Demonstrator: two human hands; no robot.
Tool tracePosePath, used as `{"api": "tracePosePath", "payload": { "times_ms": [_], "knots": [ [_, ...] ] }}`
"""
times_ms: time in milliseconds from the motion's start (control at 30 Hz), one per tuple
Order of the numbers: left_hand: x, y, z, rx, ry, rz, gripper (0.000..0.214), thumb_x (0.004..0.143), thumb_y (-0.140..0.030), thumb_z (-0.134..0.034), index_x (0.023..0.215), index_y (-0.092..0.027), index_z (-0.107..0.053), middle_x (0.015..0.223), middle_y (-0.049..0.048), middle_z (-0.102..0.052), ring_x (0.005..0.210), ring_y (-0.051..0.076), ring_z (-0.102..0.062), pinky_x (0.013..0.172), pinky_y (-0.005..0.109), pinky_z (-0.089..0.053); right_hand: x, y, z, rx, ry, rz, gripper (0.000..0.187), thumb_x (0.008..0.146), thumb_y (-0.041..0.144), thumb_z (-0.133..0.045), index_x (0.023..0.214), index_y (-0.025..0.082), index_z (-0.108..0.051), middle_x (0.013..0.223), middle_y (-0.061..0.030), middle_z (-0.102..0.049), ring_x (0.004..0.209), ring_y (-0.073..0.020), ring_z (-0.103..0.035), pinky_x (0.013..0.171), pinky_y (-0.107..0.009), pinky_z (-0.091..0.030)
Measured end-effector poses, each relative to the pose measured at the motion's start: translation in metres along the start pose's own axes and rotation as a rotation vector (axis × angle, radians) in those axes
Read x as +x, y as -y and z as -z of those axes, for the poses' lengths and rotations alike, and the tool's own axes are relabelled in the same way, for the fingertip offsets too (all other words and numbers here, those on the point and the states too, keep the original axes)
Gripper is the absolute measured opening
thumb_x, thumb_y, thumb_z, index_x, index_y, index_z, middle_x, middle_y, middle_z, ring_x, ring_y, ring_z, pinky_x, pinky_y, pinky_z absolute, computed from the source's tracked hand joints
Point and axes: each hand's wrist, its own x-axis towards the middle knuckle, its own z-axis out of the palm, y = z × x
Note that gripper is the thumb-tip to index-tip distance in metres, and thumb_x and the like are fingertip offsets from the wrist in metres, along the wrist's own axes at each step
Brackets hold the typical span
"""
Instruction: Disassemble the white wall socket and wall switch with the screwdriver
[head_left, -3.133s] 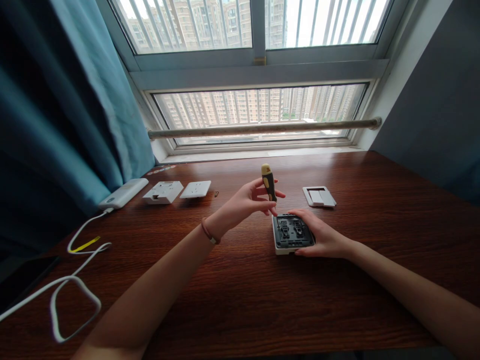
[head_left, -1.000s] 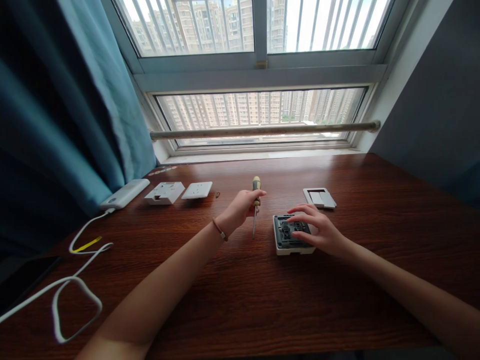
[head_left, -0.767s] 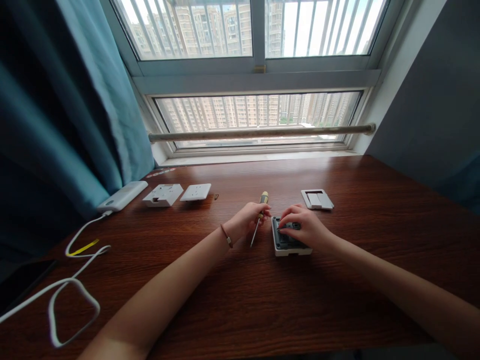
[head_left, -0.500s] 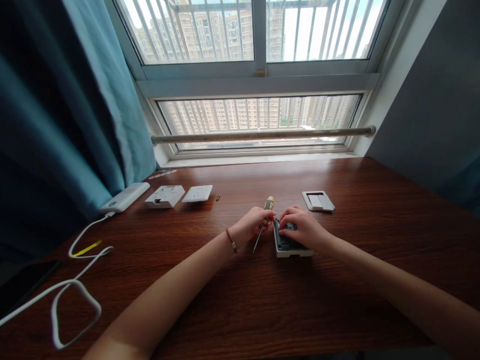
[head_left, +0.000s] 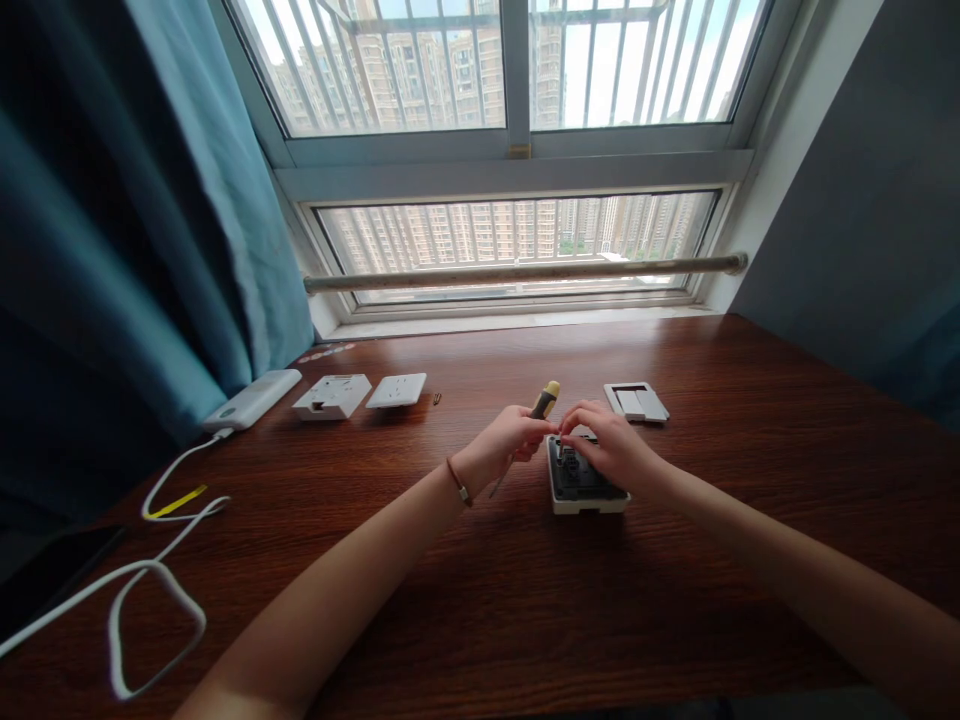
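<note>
The black-topped box [head_left: 589, 492] lies just beneath the right fingers [head_left: 580, 414].

Home interior, looks like a room in a high-rise flat. Long blue fabric curtain [head_left: 232, 220], grey-framed glass window [head_left: 517, 80] with pale metal rail [head_left: 525, 272] across, beige apartment towers [head_left: 469, 70] beyond; glossy reddish-brown wood-grain table [head_left: 450, 610] pushed up by the sill [head_left: 525, 319].

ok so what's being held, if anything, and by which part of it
The screwdriver, in the left hand, by the shaft end of its handle. Whether the right hand pinches anything at the dark-topped box cannot be told.
</note>
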Motion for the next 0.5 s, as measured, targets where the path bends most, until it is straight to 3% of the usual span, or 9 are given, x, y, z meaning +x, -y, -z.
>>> {"api": "tracePosePath", "payload": {
  "times_ms": [200,367,500],
  "knots": [
    [-0.009,-0.013,0.001,0.095,0.055,-0.046,0.028,0.058,-0.032,-0.071,0.069,-0.01,-0.058,0.047,-0.0083,-0.029,0.041,0.002,-0.021,0.042,0.021,-0.009,0.003,-0.006,0.002,0.176,-0.159,-0.154,0.011,0.08,0.028,-0.053,0.076,0.019,-0.058,0.083,-0.005,-0.062,0.084,-0.0195,-0.057,0.079,-0.038,-0.046],
    [-0.01,-0.011,0.0,0.267,-0.013,-0.116,0.029,0.058,-0.035,-0.071,0.07,-0.01,-0.063,0.047,-0.0073,-0.032,0.042,0.004,-0.023,0.041,0.021,-0.015,0.003,-0.01,-0.006,0.435,-0.165,-0.284,0.017,0.078,0.035,-0.055,0.079,0.018,-0.059,0.08,-0.004,-0.063,0.077,-0.0172,-0.061,0.075,-0.035,-0.051],
    [-0.005,-0.008,0.003,0.406,-0.106,-0.161,0.029,0.061,-0.037,-0.067,0.072,-0.011,-0.066,0.048,-0.0058,-0.037,0.041,0.004,-0.027,0.041,0.021,-0.02,0.003,-0.014,-0.006,0.418,-0.186,-0.285,0.021,0.077,0.037,-0.057,0.084,0.017,-0.06,0.088,-0.0065,-0.063,0.085,-0.0199,-0.061,0.079,-0.037,-0.051]
  ]
}}
